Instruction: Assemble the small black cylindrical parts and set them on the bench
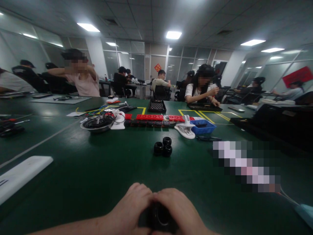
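Both my hands meet at the bottom middle of the head view, over the green table [80, 176]. My left hand [133, 205] and my right hand [177, 207] are closed round a small black ring-shaped part [158, 219], fingers curled over its top. Only the dark round opening of the part shows between my palms. Farther out on the table lie three similar black rings [163, 147] in a tight cluster, apart from my hands.
A white flat slab [21, 174] lies at the left edge. Red terminal blocks [153, 117], a blue bin [202, 127], a white clamp [186, 129], a round tray with cables [97, 123] and a black tray [156, 106] sit mid-table. Other people sit at the far side.
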A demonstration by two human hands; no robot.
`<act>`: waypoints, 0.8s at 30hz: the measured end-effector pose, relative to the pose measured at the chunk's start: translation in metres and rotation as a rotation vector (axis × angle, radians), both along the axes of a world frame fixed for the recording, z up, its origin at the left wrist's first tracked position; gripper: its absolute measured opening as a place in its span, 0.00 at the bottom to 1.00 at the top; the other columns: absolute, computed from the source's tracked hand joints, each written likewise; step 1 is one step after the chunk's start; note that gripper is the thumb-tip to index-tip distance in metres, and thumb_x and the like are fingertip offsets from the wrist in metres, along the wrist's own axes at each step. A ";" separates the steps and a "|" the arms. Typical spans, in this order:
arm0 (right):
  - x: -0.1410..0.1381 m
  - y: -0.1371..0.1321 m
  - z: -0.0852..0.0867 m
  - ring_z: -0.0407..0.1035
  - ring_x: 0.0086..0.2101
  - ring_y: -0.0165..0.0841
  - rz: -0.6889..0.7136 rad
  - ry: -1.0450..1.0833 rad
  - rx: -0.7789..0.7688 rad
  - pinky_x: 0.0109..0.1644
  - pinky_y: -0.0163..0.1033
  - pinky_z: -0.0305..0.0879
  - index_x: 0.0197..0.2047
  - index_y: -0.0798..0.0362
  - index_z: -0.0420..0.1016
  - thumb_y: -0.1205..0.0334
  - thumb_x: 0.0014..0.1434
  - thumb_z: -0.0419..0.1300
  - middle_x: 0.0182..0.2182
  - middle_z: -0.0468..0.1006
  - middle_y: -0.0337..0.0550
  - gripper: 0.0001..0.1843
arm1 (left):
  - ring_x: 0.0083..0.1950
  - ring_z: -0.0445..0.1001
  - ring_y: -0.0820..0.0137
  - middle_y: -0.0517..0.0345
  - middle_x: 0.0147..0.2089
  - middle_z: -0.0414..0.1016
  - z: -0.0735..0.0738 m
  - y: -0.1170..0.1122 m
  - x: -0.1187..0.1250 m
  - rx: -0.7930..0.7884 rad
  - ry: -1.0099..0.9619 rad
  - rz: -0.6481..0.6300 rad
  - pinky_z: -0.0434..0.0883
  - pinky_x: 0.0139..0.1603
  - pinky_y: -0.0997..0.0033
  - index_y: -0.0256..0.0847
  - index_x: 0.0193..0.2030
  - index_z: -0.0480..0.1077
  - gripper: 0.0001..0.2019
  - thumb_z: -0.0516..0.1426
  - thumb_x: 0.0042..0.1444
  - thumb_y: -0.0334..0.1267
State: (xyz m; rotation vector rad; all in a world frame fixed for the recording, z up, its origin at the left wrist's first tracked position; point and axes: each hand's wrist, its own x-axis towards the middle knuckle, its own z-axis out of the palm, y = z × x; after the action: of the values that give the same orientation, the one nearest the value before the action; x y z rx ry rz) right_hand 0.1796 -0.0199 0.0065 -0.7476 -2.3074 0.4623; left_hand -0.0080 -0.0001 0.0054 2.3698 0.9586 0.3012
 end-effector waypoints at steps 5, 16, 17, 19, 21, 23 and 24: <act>0.001 0.000 -0.005 0.66 0.48 0.41 0.004 0.036 -0.016 0.50 0.44 0.64 0.54 0.56 0.60 0.47 0.60 0.48 0.47 0.71 0.55 0.25 | 0.41 0.64 0.62 0.56 0.41 0.68 0.002 0.001 -0.001 -0.021 0.008 -0.023 0.61 0.44 0.63 0.41 0.43 0.66 0.22 0.64 0.43 0.47; 0.002 0.001 -0.006 0.68 0.38 0.37 0.074 0.127 -0.026 0.43 0.41 0.65 0.52 0.53 0.58 0.51 0.58 0.51 0.39 0.73 0.48 0.22 | 0.40 0.63 0.63 0.57 0.39 0.67 -0.002 0.001 -0.002 -0.017 0.026 -0.009 0.60 0.43 0.63 0.41 0.38 0.67 0.15 0.63 0.44 0.40; 0.002 0.001 -0.007 0.67 0.41 0.38 0.091 0.109 -0.012 0.46 0.43 0.64 0.54 0.53 0.57 0.52 0.58 0.51 0.42 0.72 0.50 0.23 | 0.41 0.63 0.62 0.57 0.40 0.67 -0.002 0.001 -0.002 -0.020 0.022 -0.010 0.60 0.44 0.62 0.41 0.40 0.67 0.16 0.63 0.44 0.41; 0.003 0.002 -0.008 0.65 0.46 0.41 0.093 0.048 0.007 0.51 0.47 0.60 0.56 0.53 0.55 0.52 0.58 0.51 0.47 0.70 0.51 0.25 | 0.42 0.63 0.62 0.56 0.43 0.67 -0.002 0.002 -0.003 -0.024 0.009 -0.013 0.60 0.45 0.62 0.42 0.43 0.66 0.20 0.63 0.45 0.44; 0.002 0.002 -0.010 0.64 0.47 0.42 0.040 0.030 0.019 0.52 0.48 0.60 0.56 0.53 0.56 0.50 0.57 0.53 0.49 0.68 0.52 0.27 | 0.42 0.63 0.62 0.56 0.44 0.67 0.000 0.002 -0.002 -0.030 0.009 -0.028 0.60 0.45 0.62 0.43 0.45 0.65 0.22 0.64 0.44 0.45; 0.001 0.001 -0.012 0.65 0.43 0.42 -0.046 0.048 -0.011 0.46 0.45 0.64 0.53 0.53 0.59 0.46 0.54 0.55 0.45 0.69 0.52 0.28 | 0.41 0.63 0.62 0.57 0.42 0.67 0.003 0.002 -0.001 -0.035 0.031 -0.034 0.60 0.44 0.62 0.42 0.44 0.66 0.21 0.64 0.44 0.45; 0.001 0.000 -0.012 0.66 0.41 0.41 -0.070 0.062 -0.027 0.43 0.43 0.66 0.50 0.53 0.61 0.44 0.53 0.57 0.42 0.70 0.51 0.28 | 0.41 0.63 0.62 0.57 0.41 0.67 0.004 0.002 -0.001 -0.036 0.042 -0.030 0.60 0.44 0.62 0.41 0.42 0.66 0.19 0.63 0.44 0.44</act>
State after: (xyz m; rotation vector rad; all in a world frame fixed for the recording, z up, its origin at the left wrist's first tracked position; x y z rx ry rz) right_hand 0.1805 -0.0195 -0.0057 -0.8128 -2.2146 0.4789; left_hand -0.0089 0.0015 0.0095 2.3640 0.9391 0.2213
